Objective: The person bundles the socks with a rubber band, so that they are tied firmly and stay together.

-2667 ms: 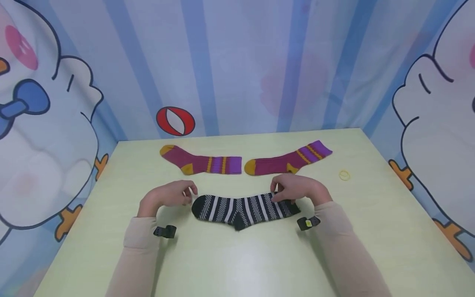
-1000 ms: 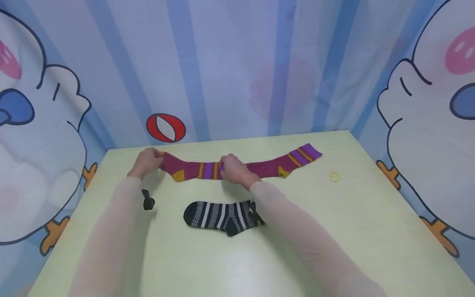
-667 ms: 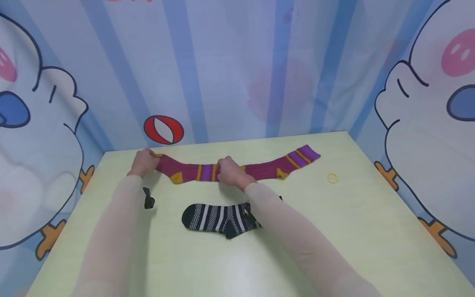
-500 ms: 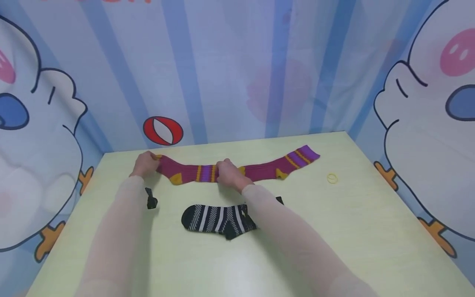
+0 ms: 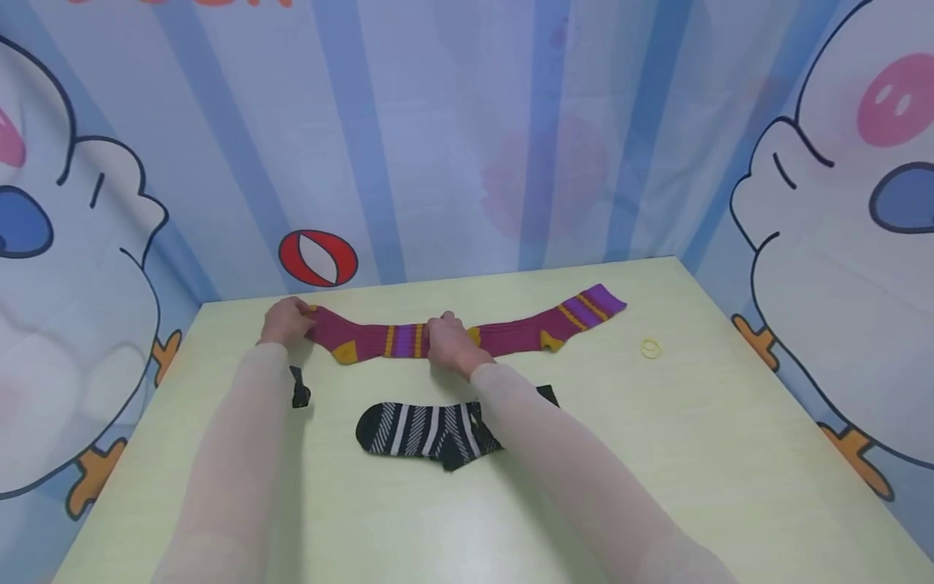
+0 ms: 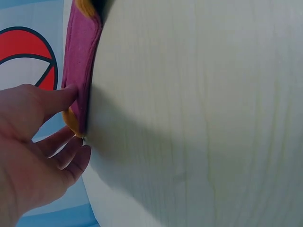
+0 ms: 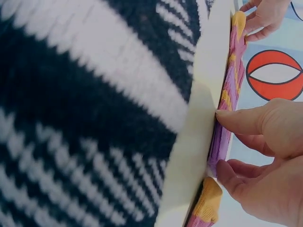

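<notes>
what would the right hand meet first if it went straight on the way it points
The left maroon knitted purple-cuffed sock, touching the right hand; beyond it, probably the blue striped curtain, though depth is unclear.

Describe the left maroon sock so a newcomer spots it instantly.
On the pale table, look to the far edge, beyond the black-and-white sock. The left maroon sock lies there, end to end with its twin. Unlike that twin, it has the left hand at its toe and the right hand at its purple cuff.
</notes>
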{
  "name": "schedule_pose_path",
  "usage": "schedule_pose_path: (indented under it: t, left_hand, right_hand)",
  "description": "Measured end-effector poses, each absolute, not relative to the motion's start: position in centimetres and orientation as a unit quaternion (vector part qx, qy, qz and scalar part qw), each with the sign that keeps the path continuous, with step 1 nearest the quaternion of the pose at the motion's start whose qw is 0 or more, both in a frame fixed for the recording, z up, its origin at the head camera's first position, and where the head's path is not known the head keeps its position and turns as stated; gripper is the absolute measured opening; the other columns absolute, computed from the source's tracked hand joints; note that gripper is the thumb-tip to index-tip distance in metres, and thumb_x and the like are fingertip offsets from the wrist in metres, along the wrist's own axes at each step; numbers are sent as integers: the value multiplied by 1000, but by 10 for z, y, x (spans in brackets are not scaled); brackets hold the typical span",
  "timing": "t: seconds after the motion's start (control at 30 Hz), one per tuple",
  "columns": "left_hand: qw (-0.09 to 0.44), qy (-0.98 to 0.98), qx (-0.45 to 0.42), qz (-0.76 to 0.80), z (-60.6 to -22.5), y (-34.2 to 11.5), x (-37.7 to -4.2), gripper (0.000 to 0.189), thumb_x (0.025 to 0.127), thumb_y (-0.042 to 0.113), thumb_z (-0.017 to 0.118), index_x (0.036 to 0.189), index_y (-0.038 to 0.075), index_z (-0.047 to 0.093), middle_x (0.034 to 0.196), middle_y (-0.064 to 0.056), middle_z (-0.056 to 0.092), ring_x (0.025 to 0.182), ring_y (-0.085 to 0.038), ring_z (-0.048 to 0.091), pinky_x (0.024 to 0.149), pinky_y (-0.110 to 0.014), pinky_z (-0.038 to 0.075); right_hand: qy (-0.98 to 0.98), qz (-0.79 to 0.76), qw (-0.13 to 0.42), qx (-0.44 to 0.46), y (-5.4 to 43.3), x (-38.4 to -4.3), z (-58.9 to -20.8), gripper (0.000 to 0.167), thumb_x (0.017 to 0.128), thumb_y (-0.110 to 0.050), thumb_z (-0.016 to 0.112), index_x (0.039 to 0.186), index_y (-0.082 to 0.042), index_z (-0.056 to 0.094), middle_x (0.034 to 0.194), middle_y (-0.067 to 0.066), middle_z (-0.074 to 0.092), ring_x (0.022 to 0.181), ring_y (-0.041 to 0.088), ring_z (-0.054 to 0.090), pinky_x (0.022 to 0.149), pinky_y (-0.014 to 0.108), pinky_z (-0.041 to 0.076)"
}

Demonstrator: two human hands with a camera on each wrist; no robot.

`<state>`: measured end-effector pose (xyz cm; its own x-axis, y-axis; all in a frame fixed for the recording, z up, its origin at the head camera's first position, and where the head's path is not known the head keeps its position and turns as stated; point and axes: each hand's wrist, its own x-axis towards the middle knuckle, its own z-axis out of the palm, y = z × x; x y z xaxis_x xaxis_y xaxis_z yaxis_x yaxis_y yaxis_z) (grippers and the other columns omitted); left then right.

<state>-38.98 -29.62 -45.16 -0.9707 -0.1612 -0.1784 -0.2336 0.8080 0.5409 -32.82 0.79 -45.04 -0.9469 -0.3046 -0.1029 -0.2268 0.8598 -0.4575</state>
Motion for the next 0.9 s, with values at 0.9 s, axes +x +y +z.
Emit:
schedule_pose_path:
  t: [0.9]
  left_hand:
    - [72,953,-102,277,-451,-299,-387,30,99,8,59,122,-10,58,124,-27,55,111,-38,50,98,-48,45]
  right_hand:
    - [956,-262,81,-106,11,-338,-452,25,91,0,63,116,-2,62,121,17,45,92,23,55,77,33,51]
